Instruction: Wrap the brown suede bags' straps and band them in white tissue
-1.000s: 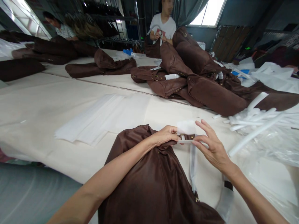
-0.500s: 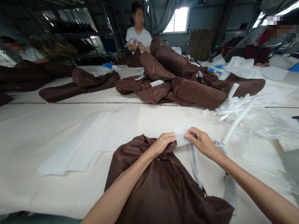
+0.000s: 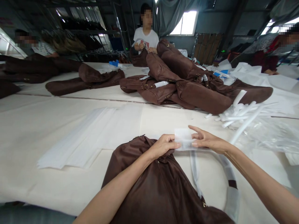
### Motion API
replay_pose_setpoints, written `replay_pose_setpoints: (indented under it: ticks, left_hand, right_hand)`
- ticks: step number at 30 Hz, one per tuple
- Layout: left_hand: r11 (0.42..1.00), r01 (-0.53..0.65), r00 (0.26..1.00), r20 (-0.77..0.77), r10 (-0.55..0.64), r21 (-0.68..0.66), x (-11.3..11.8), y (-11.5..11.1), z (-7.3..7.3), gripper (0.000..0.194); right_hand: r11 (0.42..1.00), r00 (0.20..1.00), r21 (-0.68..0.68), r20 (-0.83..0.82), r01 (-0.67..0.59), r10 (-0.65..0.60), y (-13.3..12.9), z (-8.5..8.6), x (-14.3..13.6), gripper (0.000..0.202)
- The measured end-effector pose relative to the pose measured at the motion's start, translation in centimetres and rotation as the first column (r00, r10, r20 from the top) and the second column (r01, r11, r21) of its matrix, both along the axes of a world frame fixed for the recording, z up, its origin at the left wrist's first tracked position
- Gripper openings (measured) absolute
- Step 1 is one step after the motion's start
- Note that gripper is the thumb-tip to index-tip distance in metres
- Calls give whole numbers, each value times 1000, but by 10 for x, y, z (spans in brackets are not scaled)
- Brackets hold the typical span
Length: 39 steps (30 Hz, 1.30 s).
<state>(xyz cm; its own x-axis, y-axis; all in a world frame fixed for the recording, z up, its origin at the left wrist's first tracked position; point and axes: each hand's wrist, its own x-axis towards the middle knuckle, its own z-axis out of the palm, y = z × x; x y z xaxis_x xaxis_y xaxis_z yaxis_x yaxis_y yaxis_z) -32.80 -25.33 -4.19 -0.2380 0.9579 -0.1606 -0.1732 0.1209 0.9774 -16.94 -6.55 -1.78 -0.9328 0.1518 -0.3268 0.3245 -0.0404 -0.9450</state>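
Observation:
A dark brown handbag (image 3: 142, 183) lies on the table in front of me, its curved handle (image 3: 232, 184) arching out to the right, mostly covered in white wrapping. A thin white wrapping sheet (image 3: 182, 134) sits around the handle near its left end. My left hand (image 3: 164, 145) pinches the sheet's left edge and the handle beside the bag's top. At the sheet's right edge, my right hand (image 3: 207, 140) grips with thumb and fingers, the index finger raised. A narrow wrapped strap (image 3: 195, 174) hangs below, down to a metal clasp on the bag.
A stack of white sheets (image 3: 86, 140) lies to the left. Brown handbags (image 3: 203, 96) are heaped across the table, with white foam tubes (image 3: 247, 119) and clear plastic (image 3: 263, 133) at right. A co-worker (image 3: 146, 37) stands opposite holding a bag; other people are at both sides.
The white sheet has gone from loosely held to lying around the handle. My right hand's index finger has lifted, and more of the curved handle shows at right. The view has shifted slightly.

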Motion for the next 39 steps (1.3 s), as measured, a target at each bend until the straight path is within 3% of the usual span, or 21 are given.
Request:
replay_pose_setpoints:
  ticks: [2, 4, 9, 12, 18, 23, 33, 39]
  left_hand:
    - [999, 15, 1000, 16, -16, 45, 1, 0, 0, 35]
    - [997, -15, 998, 56, 11, 79, 1, -1, 0, 36]
    - [986, -135, 981, 153, 120, 95, 3, -1, -1, 34]
    - [987, -147, 978, 155, 136, 63, 3, -2, 2, 25]
    - [984, -177, 971, 159, 177, -12, 4, -2, 5, 13]
    - [993, -120, 989, 85, 121, -17, -1, -4, 5, 14]
    - [993, -111, 989, -103, 107, -37, 0, -1, 8, 44]
    - [980, 30, 956, -280, -85, -196, -10, 7, 10, 45]
  right_hand:
    - [989, 991, -69, 13, -134, 136, 2, 1, -5, 84]
    - [984, 988, -90, 0, -156, 156, -2, 1, -9, 60]
    - [997, 993, -40, -102, 61, -65, -16, -7, -6, 38]
    - [995, 987, 32, -134, 95, -90, -18, -11, 1, 30]
    - [987, 978, 159, -202, -29, 61, -13, -9, 5, 22]
    - [981, 975, 185, -203, -53, 91, -13, -10, 3, 22]
    - [970, 963, 240, -248, -41, 102, -12, -14, -1, 23]
    - [933, 939, 360, -325, 14, 111, -21, -18, 1, 26]
